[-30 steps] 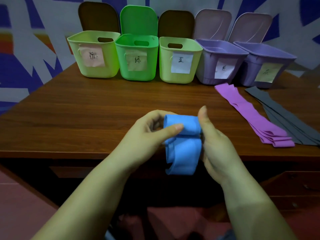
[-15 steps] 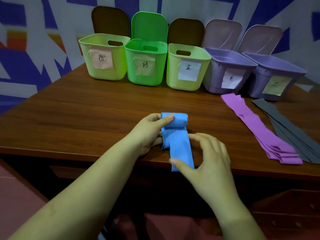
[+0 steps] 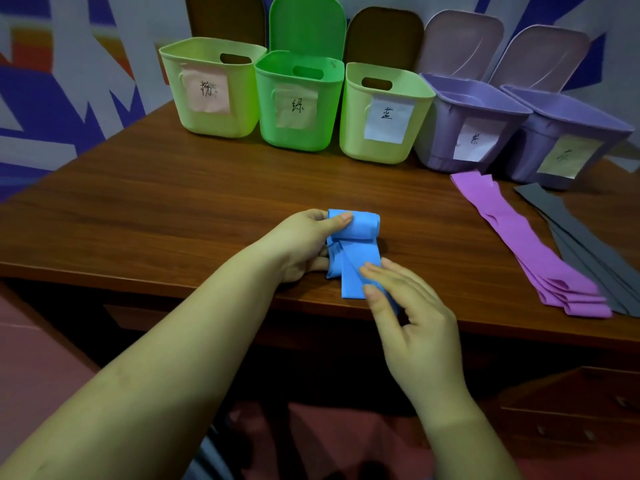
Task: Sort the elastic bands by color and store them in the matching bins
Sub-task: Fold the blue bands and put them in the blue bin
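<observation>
A bundle of blue elastic bands (image 3: pixel 353 247) lies on the wooden table (image 3: pixel 173 216) near its front edge, partly rolled at the far end. My left hand (image 3: pixel 304 240) grips the rolled end, thumb on top. My right hand (image 3: pixel 405 306) pinches the loose near end of the blue bands at the table edge. Purple bands (image 3: pixel 526 244) and dark grey bands (image 3: pixel 585 251) lie in strips at the right. Five labelled bins stand along the back: a yellow-green one (image 3: pixel 207 88), a green one (image 3: pixel 298 102), another yellow-green one (image 3: pixel 384 112) and two purple ones (image 3: pixel 467 123) (image 3: pixel 561 136).
Every bin has its lid tipped open against the patterned wall behind. A drawer unit (image 3: pixel 571 407) sits under the table at the right. The floor below is reddish.
The blue bundle came down from the air onto the table. My right hand slid from its side to the loose near end. The view shifted closer to the table.
</observation>
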Demonstrator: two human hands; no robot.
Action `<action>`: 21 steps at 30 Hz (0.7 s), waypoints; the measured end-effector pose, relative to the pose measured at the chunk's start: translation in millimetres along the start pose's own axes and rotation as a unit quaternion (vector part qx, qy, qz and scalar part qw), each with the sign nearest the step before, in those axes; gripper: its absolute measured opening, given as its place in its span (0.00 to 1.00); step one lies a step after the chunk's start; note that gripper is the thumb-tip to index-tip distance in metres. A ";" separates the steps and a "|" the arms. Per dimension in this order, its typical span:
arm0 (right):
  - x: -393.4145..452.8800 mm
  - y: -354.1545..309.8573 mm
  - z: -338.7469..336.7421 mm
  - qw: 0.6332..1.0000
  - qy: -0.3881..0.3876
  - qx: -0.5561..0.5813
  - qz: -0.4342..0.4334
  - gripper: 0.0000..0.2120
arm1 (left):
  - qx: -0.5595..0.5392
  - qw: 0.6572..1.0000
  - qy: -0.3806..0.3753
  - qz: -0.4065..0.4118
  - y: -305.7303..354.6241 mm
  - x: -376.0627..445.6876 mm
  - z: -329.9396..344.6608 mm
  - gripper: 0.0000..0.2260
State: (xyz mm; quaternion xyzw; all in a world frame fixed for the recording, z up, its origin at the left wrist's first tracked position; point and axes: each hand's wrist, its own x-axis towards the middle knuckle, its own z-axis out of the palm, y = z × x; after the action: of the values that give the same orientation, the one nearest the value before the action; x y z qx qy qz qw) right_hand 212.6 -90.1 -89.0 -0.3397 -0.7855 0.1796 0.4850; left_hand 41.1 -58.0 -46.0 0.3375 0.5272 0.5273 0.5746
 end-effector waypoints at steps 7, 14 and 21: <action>3.0 -6.3 3.0 0.999 -0.034 -0.014 -0.027 0.14 | -0.012 1.000 0.000 -0.007 1.4 -3.4 -0.2 0.08; -10.8 -5.3 4.8 0.996 -0.073 0.023 0.050 0.15 | -0.025 1.000 -0.013 -0.012 3.3 -8.3 -0.8 0.14; 25.2 -7.2 1.3 0.952 0.068 0.158 0.255 0.06 | -0.060 0.995 -0.067 0.038 4.4 -29.2 -0.6 0.09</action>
State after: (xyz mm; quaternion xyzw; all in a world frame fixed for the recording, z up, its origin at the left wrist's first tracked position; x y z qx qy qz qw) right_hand 201.3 -77.2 -69.1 -0.4588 -0.5994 0.3953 0.5234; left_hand 42.7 -85.2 -34.7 0.3573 0.4417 0.5556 0.6071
